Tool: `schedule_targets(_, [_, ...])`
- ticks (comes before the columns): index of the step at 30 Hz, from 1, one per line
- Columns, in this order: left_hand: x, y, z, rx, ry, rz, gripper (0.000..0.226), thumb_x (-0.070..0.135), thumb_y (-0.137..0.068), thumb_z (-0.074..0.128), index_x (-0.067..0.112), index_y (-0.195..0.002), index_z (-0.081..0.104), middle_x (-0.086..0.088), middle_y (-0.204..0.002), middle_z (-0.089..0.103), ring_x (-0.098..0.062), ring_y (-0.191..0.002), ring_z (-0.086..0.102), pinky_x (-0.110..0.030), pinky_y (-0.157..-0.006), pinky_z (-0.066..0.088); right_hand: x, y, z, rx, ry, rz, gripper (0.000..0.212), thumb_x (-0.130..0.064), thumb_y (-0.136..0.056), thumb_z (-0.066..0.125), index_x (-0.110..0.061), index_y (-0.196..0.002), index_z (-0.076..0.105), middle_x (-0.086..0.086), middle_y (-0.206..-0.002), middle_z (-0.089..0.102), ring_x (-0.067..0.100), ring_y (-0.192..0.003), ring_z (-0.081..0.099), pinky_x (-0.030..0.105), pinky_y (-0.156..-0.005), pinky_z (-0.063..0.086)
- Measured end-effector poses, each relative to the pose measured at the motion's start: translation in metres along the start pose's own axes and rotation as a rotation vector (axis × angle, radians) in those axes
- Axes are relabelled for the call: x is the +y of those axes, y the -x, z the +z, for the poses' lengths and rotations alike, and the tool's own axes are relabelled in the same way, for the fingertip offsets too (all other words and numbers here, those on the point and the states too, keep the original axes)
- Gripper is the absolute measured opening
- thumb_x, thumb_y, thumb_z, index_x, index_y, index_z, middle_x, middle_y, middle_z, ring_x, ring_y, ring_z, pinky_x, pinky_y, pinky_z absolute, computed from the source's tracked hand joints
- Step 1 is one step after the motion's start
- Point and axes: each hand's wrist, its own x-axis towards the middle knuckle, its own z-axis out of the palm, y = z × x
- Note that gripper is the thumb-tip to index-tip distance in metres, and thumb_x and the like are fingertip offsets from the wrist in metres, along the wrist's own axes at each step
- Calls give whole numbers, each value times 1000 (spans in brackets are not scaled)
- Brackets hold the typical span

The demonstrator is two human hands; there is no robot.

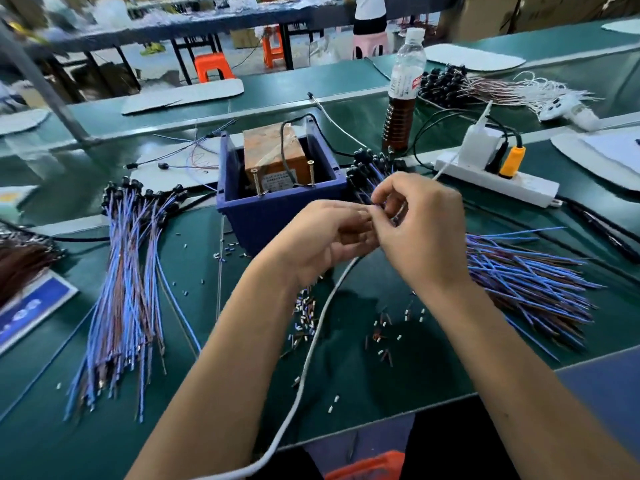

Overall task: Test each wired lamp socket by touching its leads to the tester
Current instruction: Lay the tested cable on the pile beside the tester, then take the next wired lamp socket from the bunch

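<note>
The tester (277,155) is an orange-brown block with two upright screws, sitting inside a dark blue box (270,209) at mid table. Just in front of the box my left hand (322,237) and my right hand (419,223) meet, fingertips pinching thin blue and brown leads of a wired socket (375,202). That socket belongs to a fan of black sockets with wires (519,271) spreading to the right. Another bundle of wired sockets (128,282) lies to the left of the box.
A white power strip (495,180) with plugs lies right of the box, a bottle (403,91) stands behind it. A white cable (311,341) runs toward me between my arms. Small cut wire bits (308,317) litter the green mat. More sockets (446,81) lie far right.
</note>
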Motion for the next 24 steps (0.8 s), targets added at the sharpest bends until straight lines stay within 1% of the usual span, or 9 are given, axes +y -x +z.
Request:
schedule_targets(3, [6, 44, -57, -49, -58, 9, 32, -9, -98, 45, 0, -107, 74, -14, -95, 75, -16, -76, 73, -24, -70, 63, -42, 6, 26, -106, -49, -122, 9, -8, -83, 74, -16, -87, 71, -7, -78, 61, 17, -71, 57, 38, -68, 52])
schedule_targets(6, [9, 77, -112, 127, -125, 41, 30, -6, -91, 52, 7, -92, 79, -9, -78, 71, -11, -57, 65, -16, -48, 52, -89, 18, 58, -221, -180, -232, 5, -10, -87, 72, -13, -87, 68, -5, -77, 59, 24, -72, 59, 44, -66, 52])
schedule_targets(9, [7, 83, -155, 610, -208, 130, 31, 2, -90, 54, 14, -72, 76, -1, -63, 64, -7, -46, 50, -17, -40, 39, -124, 26, 95, -379, -287, -241, 6, -12, -89, 72, -12, -92, 68, 0, -74, 63, 30, -72, 61, 44, -68, 54])
schedule_targets(11, [3, 78, -182, 1047, -617, 160, 18, 17, -91, 62, 16, -81, 76, 1, -66, 71, -18, -61, 62, -27, -60, 50, -140, 27, 122, -529, -286, -175, 8, -14, -91, 70, -11, -98, 68, 7, -80, 69, 33, -76, 64, 43, -73, 55])
schedule_targets(13, [-2, 77, -204, 1258, -1175, 65, 21, 37, -88, 70, 17, -94, 76, -9, -91, 76, -31, -93, 68, -37, -85, 50, -149, 26, 148, -673, -261, -76, 11, -15, -93, 67, -9, -102, 67, 14, -88, 70, 36, -84, 65, 43, -79, 56])
schedule_targets(16, [-11, 75, -222, 1254, -1471, -136, 42, 52, -86, 72, 16, -107, 73, -22, -111, 66, -38, -113, 56, -42, -99, 40, -158, 25, 179, -796, -206, 64, 17, -17, -96, 63, -7, -108, 68, 17, -103, 71, 36, -95, 66, 37, -81, 55])
schedule_targets(21, [-17, 70, -237, 1288, -1385, -142, 30, 35, -95, 63, 12, -112, 73, -20, -120, 65, -39, -119, 54, -41, -101, 40, -163, 14, 202, -897, -132, 179, 19, -25, -98, 63, -13, -111, 70, 14, -109, 74, 35, -96, 73, 37, -88, 60])
schedule_targets(22, [-17, 70, -237, 1300, -1352, -115, 29, 30, -94, 61, 11, -112, 74, -20, -119, 66, -39, -118, 55, -41, -100, 42, -162, 13, 203, -907, -139, 193, 18, -26, -98, 63, -15, -111, 69, 14, -106, 74, 34, -93, 74, 32, -82, 61])
schedule_targets(24, [-16, 71, -239, 1352, -1248, -32, 26, 25, -93, 59, 12, -109, 76, -19, -115, 68, -39, -114, 58, -40, -98, 45, -161, 12, 202, -919, -164, 237, 14, -29, -100, 62, -18, -108, 67, 12, -92, 73, 27, -74, 75, 17, -52, 55])
